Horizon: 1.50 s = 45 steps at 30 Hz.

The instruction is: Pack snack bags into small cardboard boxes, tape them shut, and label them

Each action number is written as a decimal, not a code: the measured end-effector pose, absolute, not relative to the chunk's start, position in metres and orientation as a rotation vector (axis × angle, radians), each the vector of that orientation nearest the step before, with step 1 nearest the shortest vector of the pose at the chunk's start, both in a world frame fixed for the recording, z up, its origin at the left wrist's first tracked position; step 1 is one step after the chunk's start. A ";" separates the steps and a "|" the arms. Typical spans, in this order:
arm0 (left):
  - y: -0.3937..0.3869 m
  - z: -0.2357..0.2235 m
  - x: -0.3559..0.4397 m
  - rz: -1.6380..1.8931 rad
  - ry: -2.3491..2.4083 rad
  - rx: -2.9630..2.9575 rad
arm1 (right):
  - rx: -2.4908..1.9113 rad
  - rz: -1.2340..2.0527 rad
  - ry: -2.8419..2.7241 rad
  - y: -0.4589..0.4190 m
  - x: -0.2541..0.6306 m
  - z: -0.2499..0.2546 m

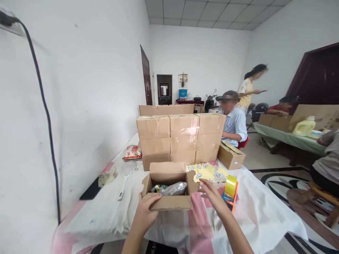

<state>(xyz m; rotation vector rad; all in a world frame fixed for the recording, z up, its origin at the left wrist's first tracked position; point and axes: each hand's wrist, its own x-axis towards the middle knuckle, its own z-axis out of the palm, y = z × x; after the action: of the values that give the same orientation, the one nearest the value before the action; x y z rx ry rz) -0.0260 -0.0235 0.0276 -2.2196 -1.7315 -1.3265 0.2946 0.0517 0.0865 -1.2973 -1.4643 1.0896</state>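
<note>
Cardboard box (171, 203) stood on table (106, 215), silvery plastic bundle (174, 188) already inside, flaps (167, 167) yet unclosed. Left hand (148, 207) pinched box's near flap (180, 203); right hand (212, 193) spread loosely, just right of box. Tape roll (231, 185) farther right; stacked cartons (183, 137) behind.

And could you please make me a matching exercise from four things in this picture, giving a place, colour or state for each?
Column one:
1. Skimmer
2. Tape roll
3. Silvery packet
4. Left hand

Column two:
A. Inside the open box
B. Pierced with holes
C. At the open box's near left corner
D. Yellow, right of the open box

Pairs: 1-B, 2-D, 3-A, 4-C
</note>
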 end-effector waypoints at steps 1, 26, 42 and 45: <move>-0.027 0.026 -0.023 -1.347 -1.683 -2.219 | -1.200 1.155 -1.492 0.043 0.294 0.078; -0.047 0.038 0.003 -2.224 -1.981 -1.814 | -0.880 0.881 -1.768 0.033 0.256 0.046; -0.013 0.025 0.007 -2.203 -2.406 -1.408 | -0.790 0.848 -1.583 0.066 0.223 0.045; -0.011 0.034 0.010 -2.004 -2.404 -1.487 | -0.770 0.658 -1.712 0.056 0.225 0.044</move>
<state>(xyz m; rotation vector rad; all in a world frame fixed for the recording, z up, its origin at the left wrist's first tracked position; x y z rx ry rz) 0.0097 -0.0113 0.0344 -1.4871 -2.4039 -2.0043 0.2252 0.0558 0.0435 -0.7701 -1.7120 0.6581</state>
